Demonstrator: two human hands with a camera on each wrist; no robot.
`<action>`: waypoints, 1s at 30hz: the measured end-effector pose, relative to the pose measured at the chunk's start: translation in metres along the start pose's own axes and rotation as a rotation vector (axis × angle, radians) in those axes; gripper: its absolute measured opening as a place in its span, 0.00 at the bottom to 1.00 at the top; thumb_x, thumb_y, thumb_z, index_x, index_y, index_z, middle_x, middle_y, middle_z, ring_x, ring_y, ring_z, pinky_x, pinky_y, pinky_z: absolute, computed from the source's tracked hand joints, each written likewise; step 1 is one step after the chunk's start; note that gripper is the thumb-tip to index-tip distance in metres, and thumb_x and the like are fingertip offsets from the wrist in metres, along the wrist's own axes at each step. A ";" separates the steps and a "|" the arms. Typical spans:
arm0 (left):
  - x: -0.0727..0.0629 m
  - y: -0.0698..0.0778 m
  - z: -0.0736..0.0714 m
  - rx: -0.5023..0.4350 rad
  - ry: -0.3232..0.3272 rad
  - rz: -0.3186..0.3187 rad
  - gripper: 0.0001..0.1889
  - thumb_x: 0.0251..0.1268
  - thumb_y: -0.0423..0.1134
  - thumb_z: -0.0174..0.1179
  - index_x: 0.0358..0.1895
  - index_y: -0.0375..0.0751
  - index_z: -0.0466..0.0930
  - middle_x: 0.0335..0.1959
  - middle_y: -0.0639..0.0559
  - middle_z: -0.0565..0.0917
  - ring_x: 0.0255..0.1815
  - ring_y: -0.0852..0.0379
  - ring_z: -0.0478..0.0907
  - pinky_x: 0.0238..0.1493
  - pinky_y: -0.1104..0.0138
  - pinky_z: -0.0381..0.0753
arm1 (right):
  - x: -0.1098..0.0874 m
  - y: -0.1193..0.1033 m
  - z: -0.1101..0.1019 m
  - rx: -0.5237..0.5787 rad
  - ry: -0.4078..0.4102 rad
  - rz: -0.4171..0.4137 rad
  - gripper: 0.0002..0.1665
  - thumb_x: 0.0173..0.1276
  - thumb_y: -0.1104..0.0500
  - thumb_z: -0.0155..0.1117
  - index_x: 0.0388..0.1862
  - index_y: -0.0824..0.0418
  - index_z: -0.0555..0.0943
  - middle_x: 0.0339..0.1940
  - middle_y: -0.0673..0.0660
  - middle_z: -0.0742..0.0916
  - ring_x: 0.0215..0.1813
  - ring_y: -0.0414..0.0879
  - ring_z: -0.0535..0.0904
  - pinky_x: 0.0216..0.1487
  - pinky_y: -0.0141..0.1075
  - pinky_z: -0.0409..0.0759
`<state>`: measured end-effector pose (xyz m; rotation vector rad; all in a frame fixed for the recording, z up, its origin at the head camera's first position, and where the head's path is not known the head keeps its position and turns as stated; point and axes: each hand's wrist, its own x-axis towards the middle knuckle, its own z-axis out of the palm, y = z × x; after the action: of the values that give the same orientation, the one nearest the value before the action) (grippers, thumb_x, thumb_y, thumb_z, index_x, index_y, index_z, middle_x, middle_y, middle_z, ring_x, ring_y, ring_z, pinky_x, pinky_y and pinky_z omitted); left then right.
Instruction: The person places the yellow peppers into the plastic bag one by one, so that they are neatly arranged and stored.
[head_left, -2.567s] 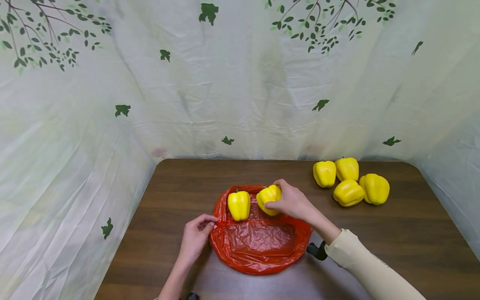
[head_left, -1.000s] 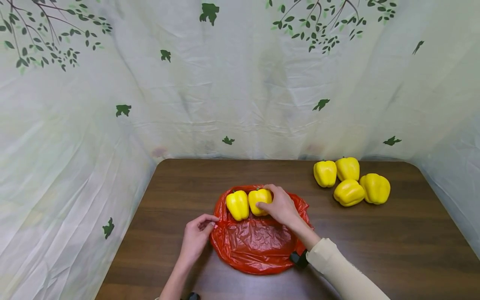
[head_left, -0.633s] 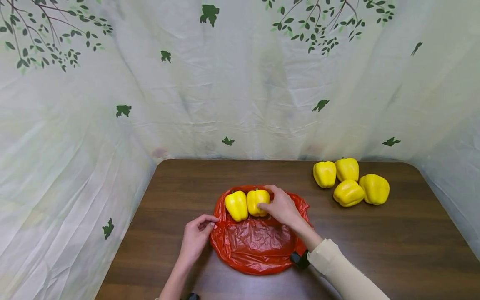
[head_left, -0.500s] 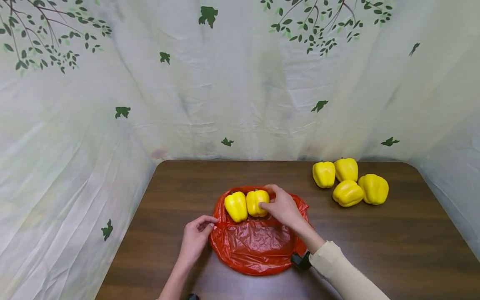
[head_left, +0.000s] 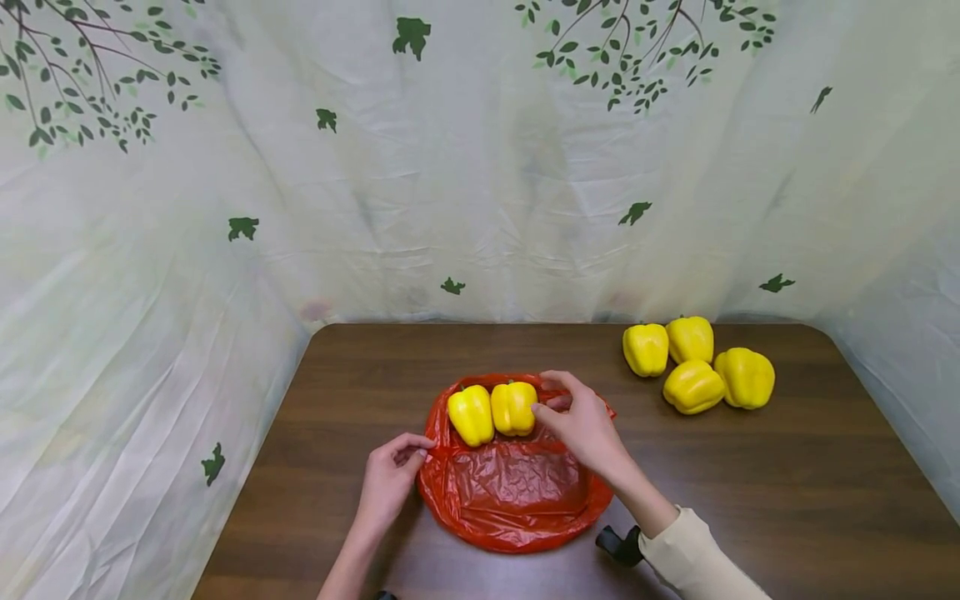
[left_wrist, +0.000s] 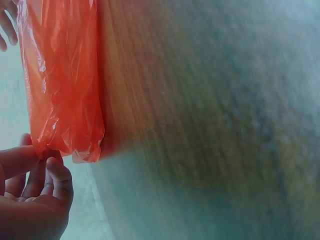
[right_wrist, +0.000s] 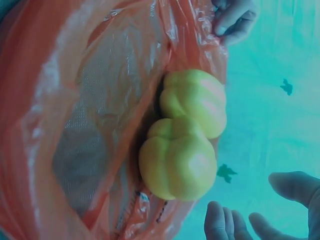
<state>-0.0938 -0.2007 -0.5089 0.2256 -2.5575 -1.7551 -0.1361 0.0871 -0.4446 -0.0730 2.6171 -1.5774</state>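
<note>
A red plastic bag (head_left: pixel 517 487) lies spread with its mouth up on the table. Two yellow bell peppers sit side by side in its far part, the left pepper (head_left: pixel 470 416) touching the right pepper (head_left: pixel 513 409). My left hand (head_left: pixel 388 483) pinches the bag's left rim between thumb and fingers; the left wrist view shows the bunched plastic (left_wrist: pixel 62 110) at the fingertips. Just right of the right pepper is my right hand (head_left: pixel 588 429), its fingers spread and relaxed. In the right wrist view, a gap separates those fingers (right_wrist: pixel 215 222) from the nearer pepper (right_wrist: pixel 177 162).
Several more yellow bell peppers (head_left: pixel 693 387) cluster at the back right of the brown wooden table (head_left: pixel 750 492). A pale curtain (head_left: pixel 480 192) with leaf prints stands behind the table and along both sides. A black wrist device (head_left: pixel 619 546) shows below the right hand.
My right hand has set the second pepper against the first in the bag, let go of it, and drawn slightly to the right. The left hand keeps its pinch on the rim.
</note>
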 end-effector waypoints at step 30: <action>-0.002 0.002 -0.001 0.034 -0.002 0.033 0.11 0.63 0.23 0.60 0.43 0.40 0.87 0.40 0.47 0.85 0.33 0.50 0.78 0.35 0.67 0.81 | -0.031 0.054 -0.053 -0.025 0.164 -0.062 0.26 0.72 0.57 0.62 0.67 0.57 0.71 0.61 0.60 0.79 0.56 0.53 0.77 0.52 0.51 0.79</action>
<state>-0.0920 -0.2009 -0.5067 0.1816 -2.5792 -1.7023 -0.1099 0.1616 -0.4660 -0.0279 2.7846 -1.6372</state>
